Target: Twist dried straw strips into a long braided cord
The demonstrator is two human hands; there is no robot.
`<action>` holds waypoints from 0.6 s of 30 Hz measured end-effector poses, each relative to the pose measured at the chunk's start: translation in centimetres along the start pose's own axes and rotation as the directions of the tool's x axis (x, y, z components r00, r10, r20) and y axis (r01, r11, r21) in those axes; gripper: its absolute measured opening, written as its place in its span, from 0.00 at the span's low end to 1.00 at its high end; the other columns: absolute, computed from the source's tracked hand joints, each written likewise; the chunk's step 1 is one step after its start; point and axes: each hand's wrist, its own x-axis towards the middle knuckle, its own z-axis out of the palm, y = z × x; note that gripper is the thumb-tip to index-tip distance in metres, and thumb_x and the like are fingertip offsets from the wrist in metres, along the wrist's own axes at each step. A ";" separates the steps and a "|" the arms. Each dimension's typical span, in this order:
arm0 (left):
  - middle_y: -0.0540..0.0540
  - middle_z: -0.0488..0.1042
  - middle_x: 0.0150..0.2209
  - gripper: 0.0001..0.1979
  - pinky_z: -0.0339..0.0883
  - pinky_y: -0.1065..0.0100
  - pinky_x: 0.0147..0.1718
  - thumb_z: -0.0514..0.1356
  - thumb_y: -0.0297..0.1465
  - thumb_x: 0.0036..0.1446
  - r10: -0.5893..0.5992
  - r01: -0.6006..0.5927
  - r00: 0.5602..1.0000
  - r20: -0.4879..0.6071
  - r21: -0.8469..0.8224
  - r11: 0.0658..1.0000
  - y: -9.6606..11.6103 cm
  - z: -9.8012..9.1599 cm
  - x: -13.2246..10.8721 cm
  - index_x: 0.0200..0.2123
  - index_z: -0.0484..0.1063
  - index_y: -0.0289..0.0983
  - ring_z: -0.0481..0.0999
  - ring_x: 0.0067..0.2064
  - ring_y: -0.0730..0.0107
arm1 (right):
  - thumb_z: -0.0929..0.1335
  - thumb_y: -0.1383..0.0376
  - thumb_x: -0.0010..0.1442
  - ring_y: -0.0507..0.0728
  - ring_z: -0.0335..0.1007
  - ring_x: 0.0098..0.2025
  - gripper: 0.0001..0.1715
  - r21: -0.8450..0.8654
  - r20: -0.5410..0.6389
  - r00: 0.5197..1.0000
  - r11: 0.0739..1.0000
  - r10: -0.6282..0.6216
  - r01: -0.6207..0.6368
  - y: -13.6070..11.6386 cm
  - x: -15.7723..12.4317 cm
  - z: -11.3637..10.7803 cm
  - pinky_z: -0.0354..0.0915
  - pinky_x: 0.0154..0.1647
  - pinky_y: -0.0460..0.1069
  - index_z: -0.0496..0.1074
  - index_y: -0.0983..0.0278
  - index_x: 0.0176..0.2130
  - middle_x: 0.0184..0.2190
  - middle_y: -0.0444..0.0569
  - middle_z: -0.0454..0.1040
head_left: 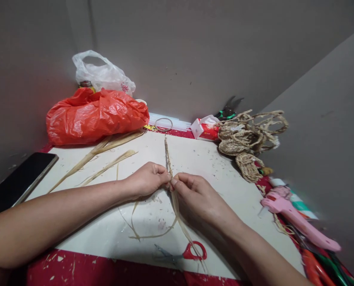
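Note:
My left hand (148,179) and my right hand (194,192) meet at the middle of a white board (212,167). Both pinch a thin braid of dried straw (167,153). The braided part runs away from my fingers toward the wall. Loose flat strands (153,234) trail back from my hands toward me, curling on the board. Red-handled scissors (188,252) lie near the front edge, under the strands.
A red plastic bag (93,115) and a white bag (105,73) sit at the back left, with long straw blades (105,153) beside them. A phone (18,180) lies left. Woven straw pieces (248,137), pliers (229,108) and a pink glue gun (296,220) are right.

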 end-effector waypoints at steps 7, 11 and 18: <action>0.58 0.52 0.10 0.14 0.40 0.73 0.15 0.54 0.30 0.51 -0.057 0.057 0.998 -0.027 -0.004 0.998 0.4 0.2 -0.5 0.16 0.58 0.35 0.48 0.14 0.84 | 0.58 0.65 0.59 0.51 0.58 0.22 0.14 -0.319 -0.066 0.995 0.947 -0.071 0.046 0.1 -1.0 2.4 0.51 0.25 0.47 0.61 0.64 0.23 0.19 0.46 0.65; 0.58 0.53 0.10 0.10 0.38 0.73 0.15 0.56 0.30 0.50 -0.076 0.076 0.997 -0.026 -0.004 0.997 0.4 0.2 -0.7 0.19 0.63 0.34 0.47 0.13 0.84 | 0.58 0.66 0.59 0.50 0.56 0.21 0.13 -0.448 -0.006 0.996 0.891 -0.084 0.072 -1.0 -1.9 2.2 0.50 0.25 0.47 0.63 0.64 0.25 0.19 0.46 0.65; 0.59 0.52 0.10 0.08 0.36 0.72 0.13 0.57 0.33 0.51 -0.038 0.041 0.999 0.038 -0.079 0.996 0.4 -0.3 -0.6 0.25 0.66 0.34 0.46 0.12 0.83 | 0.61 0.53 0.59 0.48 0.52 0.18 0.24 -0.005 0.158 0.984 0.996 -0.084 0.086 -2.9 -2.9 -2.1 0.51 0.20 0.44 0.62 0.65 0.19 0.15 0.42 0.59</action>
